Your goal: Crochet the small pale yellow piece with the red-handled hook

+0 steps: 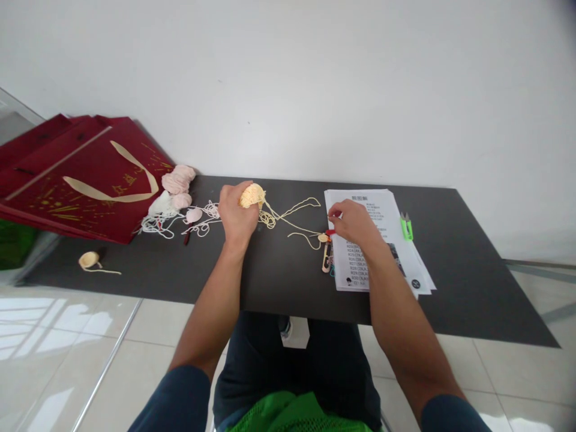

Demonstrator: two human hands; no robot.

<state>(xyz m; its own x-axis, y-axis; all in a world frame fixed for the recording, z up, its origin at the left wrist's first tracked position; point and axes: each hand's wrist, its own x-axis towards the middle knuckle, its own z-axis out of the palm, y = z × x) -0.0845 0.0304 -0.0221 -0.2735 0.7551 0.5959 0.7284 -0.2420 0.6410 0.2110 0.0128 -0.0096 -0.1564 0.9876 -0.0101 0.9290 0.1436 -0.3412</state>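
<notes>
While the left hand closes its fingers round a ball of yarn near the middle of the table, toward its far edge, the right hand rests further right. Its fingertips are pinched on a small red tool, too small to tell its kind.

A loose strand runs from the ball to a small yellow worked piece that lies touching or just beside the red tool. The strand's long axis goes left to right, from one hand to the other, with slack loops between. The worked piece sits at the right hand's fingertips, well apart from the left hand. The yarn is pale yellow and soft, and the ball is partly hidden in the fist.

Under the right wrist lie printed sheets, with green snips at their right edge. A tan clip lies toward the near edge from the tool. Left of the ball are pink yarn bundles and a white tangle. Red gift bags fill the far left corner, and a small yellow coil lies near the near left edge.
</notes>
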